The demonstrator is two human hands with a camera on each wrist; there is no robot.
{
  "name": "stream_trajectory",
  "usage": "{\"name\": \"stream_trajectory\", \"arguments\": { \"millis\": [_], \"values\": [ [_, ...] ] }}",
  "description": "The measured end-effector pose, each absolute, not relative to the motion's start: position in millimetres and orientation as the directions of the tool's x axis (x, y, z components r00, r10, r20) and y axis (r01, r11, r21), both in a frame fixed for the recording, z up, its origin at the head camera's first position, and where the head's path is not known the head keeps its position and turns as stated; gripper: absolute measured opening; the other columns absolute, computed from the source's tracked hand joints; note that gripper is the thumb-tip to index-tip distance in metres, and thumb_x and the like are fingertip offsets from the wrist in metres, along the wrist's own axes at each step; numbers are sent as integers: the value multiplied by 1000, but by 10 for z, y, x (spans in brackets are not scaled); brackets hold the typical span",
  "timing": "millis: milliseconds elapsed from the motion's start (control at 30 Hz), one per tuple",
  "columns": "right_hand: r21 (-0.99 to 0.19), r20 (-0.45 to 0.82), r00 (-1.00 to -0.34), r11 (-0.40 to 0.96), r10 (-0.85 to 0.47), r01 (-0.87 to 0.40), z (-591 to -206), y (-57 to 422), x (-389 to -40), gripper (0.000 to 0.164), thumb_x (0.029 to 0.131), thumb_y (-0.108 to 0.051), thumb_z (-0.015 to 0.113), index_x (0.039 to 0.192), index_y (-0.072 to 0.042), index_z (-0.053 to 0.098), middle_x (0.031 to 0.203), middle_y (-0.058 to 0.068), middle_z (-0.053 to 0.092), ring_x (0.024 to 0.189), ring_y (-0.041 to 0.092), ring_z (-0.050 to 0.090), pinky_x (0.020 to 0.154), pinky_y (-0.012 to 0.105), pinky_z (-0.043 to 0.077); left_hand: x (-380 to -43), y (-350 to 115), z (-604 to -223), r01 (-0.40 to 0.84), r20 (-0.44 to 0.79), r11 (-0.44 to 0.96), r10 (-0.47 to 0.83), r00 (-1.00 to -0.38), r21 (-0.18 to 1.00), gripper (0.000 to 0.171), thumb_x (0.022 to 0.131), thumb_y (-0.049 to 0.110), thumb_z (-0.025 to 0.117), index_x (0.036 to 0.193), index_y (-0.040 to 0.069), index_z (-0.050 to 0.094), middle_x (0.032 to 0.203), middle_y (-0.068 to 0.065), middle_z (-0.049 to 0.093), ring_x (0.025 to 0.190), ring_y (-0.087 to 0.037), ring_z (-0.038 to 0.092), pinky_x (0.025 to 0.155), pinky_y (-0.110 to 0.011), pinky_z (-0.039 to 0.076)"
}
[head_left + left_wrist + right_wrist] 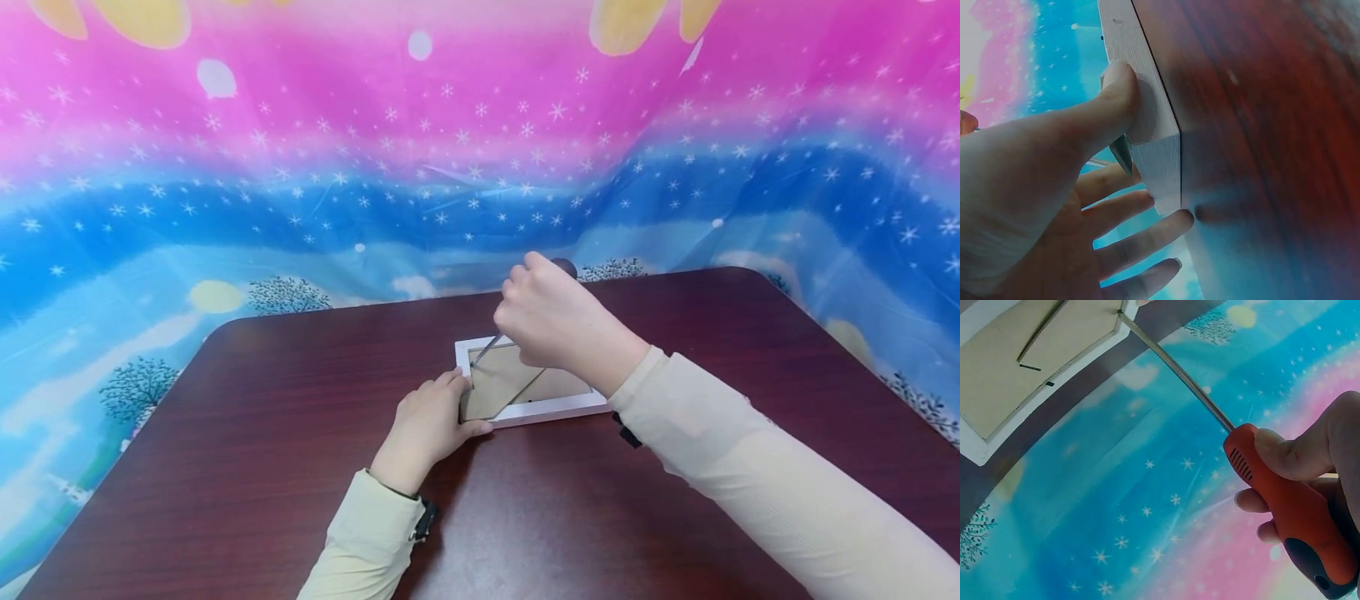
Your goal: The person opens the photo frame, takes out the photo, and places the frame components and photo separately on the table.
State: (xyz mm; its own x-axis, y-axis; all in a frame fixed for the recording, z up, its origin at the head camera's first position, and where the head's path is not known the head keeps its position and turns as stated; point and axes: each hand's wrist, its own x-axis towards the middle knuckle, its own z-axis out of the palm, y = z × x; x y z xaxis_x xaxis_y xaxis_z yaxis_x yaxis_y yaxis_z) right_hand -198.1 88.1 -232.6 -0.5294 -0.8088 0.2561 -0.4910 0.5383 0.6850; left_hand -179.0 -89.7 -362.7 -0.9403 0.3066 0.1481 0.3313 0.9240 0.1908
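A white picture frame (547, 408) lies back side up on the table, its tan backing board (498, 375) showing with a folded-looking flap across it. My left hand (423, 421) holds the near left corner, thumb on the front side and fingers at the left side. In the left wrist view that thumb presses the frame's wooden edge (1147, 106). My right hand (555, 321) grips a screwdriver (1279, 494) with an orange and black handle. Its metal shaft slants down, and the tip meets the backing's edge near the frame's left inner border.
The dark reddish-brown table (300, 400) reaches out around the frame on every side. Behind it hangs a pink and blue cloth (375, 167) printed with snowflakes and trees. Small dark metal tabs (1050, 384) sit along the frame's inner border.
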Motion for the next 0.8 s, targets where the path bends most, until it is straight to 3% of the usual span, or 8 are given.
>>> {"name": "stream_trajectory", "arguments": {
  "millis": [267,533,800],
  "values": [
    [515,238,-642,655,-729,-553,-2344,1107,-2127,9,68,-23,67,70,-16,73,66,0,70,64,20,58,63,35,48,-1807,-890,-3629,316,112,932,300,-947,179,67,73,55,69,125,13,59,137,-13,56,110,-34,58,87,-52,52],
    [333,291,-694,750,-658,-572,-2507,1408,-2346,10,76,-27,65,76,-23,74,71,-5,72,70,16,64,61,34,47,-1805,-896,-3619,310,106,934,295,-950,177,69,73,55,68,126,13,58,139,-12,55,113,-35,57,90,-53,51],
    [131,249,-804,841,-540,-525,-2712,1650,-2483,8,80,-28,66,78,-31,73,70,-11,71,60,13,56,55,38,50,-1798,-891,-3609,308,98,935,295,-951,175,69,74,54,68,127,12,57,139,-11,55,112,-35,57,90,-52,51]
  ]
}}
